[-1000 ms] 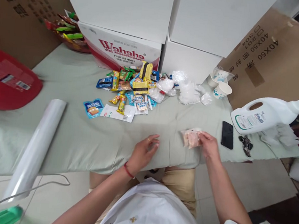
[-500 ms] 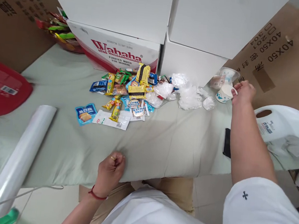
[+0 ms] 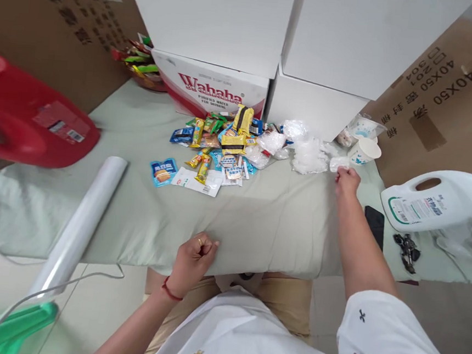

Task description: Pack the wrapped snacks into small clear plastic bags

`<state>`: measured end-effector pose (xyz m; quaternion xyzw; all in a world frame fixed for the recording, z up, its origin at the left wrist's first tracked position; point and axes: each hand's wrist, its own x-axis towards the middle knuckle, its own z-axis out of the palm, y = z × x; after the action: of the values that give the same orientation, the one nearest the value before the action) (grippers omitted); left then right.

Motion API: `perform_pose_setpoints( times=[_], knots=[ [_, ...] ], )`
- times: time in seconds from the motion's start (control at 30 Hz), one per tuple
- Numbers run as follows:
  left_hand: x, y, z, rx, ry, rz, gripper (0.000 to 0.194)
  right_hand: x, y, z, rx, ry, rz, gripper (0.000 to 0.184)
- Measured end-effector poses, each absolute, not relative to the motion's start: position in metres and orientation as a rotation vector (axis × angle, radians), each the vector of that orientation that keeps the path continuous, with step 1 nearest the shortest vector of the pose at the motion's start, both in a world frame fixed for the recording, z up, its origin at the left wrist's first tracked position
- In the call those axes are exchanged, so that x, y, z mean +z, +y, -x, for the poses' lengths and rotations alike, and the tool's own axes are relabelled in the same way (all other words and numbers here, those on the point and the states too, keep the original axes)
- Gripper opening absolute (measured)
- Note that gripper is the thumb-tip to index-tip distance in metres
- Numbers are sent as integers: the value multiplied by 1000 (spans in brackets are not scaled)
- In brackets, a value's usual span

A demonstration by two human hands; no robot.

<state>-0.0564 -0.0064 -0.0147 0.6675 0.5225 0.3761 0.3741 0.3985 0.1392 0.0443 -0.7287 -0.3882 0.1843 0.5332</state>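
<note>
My right hand (image 3: 347,181) reaches to the right side of the table, fingers pinched at the near edge of a small crumpled clear plastic bag (image 3: 339,163). Left of it lies a heap of similar clear bags (image 3: 310,155). A white paper cup with a blue-green print (image 3: 362,152) stands just beyond the hand, apart from it. Near the table's front edge, my left hand (image 3: 194,257) rests closed in a loose fist, with nothing visible in it. Past it is a pile of packaged snacks, with yellow packets (image 3: 233,144) on top and a blue snack packet (image 3: 163,172) at its left.
White boxes (image 3: 314,107) and a Wahaha carton (image 3: 210,89) stand behind the pile. A plastic film roll (image 3: 86,219) and red jug (image 3: 38,118) are at left. On the right are a white detergent jug (image 3: 427,202), black phone (image 3: 374,225) and keys (image 3: 407,251).
My right hand has let go of the paper cup and moved left and nearer, to the small plastic bag. The view has shifted; my left hand stays in a fist.
</note>
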Motion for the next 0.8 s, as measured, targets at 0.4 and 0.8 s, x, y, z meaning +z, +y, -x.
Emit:
perform_pose_setpoints(
  times=[0.4,0.8],
  knots=[
    [13,9,-20,627,769,-488,60,4,-55,-207,1543,-672,1298,39],
    [5,-13,-11,1000,1221,-840,51,-7,-94,-209,501,-1254,1641,22]
  ],
)
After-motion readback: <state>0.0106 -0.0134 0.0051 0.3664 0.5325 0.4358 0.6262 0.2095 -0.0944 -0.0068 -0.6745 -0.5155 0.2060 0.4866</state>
